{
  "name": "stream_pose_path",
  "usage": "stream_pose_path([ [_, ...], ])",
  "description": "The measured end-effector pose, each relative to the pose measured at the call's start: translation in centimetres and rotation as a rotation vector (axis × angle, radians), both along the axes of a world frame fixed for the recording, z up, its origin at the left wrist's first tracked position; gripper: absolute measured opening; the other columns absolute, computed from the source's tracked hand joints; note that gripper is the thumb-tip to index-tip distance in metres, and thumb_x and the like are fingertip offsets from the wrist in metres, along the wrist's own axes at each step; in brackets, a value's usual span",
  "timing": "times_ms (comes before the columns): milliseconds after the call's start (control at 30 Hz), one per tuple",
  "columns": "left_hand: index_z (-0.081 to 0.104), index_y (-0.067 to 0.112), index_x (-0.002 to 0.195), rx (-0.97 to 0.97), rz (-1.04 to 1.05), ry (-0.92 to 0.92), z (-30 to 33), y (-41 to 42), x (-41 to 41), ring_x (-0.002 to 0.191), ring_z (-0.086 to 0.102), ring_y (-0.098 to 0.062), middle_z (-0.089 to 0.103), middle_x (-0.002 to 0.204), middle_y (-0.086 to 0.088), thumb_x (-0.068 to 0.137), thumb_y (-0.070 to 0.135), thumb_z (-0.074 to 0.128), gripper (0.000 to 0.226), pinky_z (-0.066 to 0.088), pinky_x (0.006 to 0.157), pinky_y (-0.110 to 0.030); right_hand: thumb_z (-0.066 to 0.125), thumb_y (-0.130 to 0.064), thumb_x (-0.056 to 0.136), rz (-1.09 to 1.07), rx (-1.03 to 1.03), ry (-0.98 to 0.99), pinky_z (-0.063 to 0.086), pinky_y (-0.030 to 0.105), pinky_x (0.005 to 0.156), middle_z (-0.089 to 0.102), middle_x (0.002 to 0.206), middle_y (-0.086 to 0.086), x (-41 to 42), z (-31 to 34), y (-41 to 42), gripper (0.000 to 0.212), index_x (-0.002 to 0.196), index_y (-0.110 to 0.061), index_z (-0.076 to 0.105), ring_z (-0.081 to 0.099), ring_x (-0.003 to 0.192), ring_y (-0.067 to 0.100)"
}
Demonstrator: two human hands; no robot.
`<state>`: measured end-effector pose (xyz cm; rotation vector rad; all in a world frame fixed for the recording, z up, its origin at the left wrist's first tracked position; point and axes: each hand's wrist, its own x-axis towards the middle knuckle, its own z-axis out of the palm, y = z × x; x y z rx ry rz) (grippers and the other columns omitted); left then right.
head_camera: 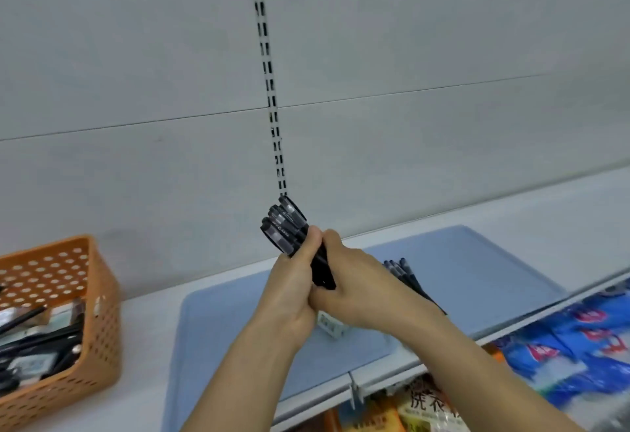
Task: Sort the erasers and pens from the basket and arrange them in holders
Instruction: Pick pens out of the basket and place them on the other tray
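Both my hands hold a bundle of black pens (284, 227) upright above the blue mat (477, 261). My left hand (289, 291) grips the bundle's lower part from the left. My right hand (354, 285) wraps it from the right, thumb near the pen caps. Behind my right wrist, more dark pens (405, 278) lean out of a holder that is mostly hidden. A small white holder or box (332, 324) peeks out beneath my hands. The orange perforated basket (68, 295) at the left holds several pens and erasers.
The mat lies on a white shelf (146, 315) against a grey back panel with a slotted upright rail (269, 90). Below the shelf edge at the lower right are blue packets (572, 346) and other packaged goods.
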<state>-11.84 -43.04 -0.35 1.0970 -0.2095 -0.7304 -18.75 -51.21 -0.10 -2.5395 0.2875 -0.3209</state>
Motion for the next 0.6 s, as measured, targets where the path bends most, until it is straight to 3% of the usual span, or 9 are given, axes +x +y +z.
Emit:
stream_pose_path([
  [100,0.066,0.009,0.114,0.026,-0.089,0.022,-0.5,-2.3,-1.3,0.086,0.074,-0.017,0.076,0.096,-0.004,0.091,0.034,0.063,0.035,0.057,0.063,-0.027,0.058,-0.032,0.083,0.004,0.192,0.022,0.046,0.024,0.049,0.06,0.082,-0.004,-1.9,-1.1,-2.6,0.061,0.134,-0.016,0.029,0.058,0.064,0.004],
  [167,0.068,0.009,0.112,0.051,-0.115,0.03,-0.8,-3.9,-2.1,0.084,0.074,-0.017,0.076,0.095,-0.004,0.089,0.035,0.065,0.035,0.057,0.063,-0.027,0.058,-0.036,0.085,-0.042,0.222,-0.021,0.054,0.032,0.056,0.063,0.084,-0.004,-2.7,-2.0,-3.8,0.052,0.127,-0.017,0.035,0.063,0.068,0.007],
  [300,0.067,0.01,0.112,0.125,-0.181,-0.05,-1.7,-7.2,-3.3,0.097,0.071,-0.023,0.075,0.1,-0.008,0.089,0.034,0.067,0.034,0.054,0.092,-0.039,0.053,-0.036,0.092,-0.185,0.13,-0.135,0.054,0.032,0.06,0.065,0.084,-0.004,-4.1,-3.8,-5.8,0.037,0.122,-0.019,0.04,0.063,0.071,0.01],
  [367,0.063,0.013,0.119,0.147,-0.263,-0.115,-2.3,-8.5,-3.8,0.104,0.068,-0.02,0.073,0.108,-0.005,0.091,0.037,0.065,0.037,0.05,0.099,-0.039,0.051,-0.034,0.094,-0.259,0.146,-0.164,0.054,0.031,0.06,0.065,0.084,-0.004,-5.0,-4.4,-7.1,0.027,0.116,-0.02,0.044,0.063,0.07,0.01],
  [467,0.042,0.025,0.137,0.308,-0.356,-0.464,-4.0,-9.2,-4.4,0.119,0.053,-0.006,0.055,0.136,0.008,0.092,0.053,0.055,0.054,0.041,0.1,-0.026,0.05,-0.036,0.095,-0.42,0.111,-0.052,0.044,0.024,0.049,0.06,0.077,-0.002,-6.4,-5.1,-10.5,0.02,0.099,-0.017,0.044,0.058,0.064,0.013],
  [533,0.024,0.033,0.149,0.573,-0.373,-0.963,-6.1,-9.0,-4.3,0.138,0.032,-0.01,0.032,0.154,0.009,0.095,0.059,0.043,0.062,0.027,0.111,-0.029,0.052,-0.034,0.095,-0.549,-0.002,0.165,0.037,0.028,0.049,0.053,0.077,0.001,-7.0,-5.4,-12.9,0.024,0.095,-0.013,0.04,0.052,0.064,0.018],
  [600,0.016,0.038,0.152,0.802,-0.399,-1.428,-7.7,-8.7,-4.2,0.148,0.005,-0.012,0.01,0.162,0.008,0.096,0.063,0.029,0.062,0.004,0.121,-0.035,0.051,-0.032,0.095,-0.627,-0.102,0.349,0.033,0.028,0.049,0.048,0.076,0.0,-7.2,-5.8,-14.4,0.024,0.095,-0.012,0.038,0.048,0.064,0.017],
])
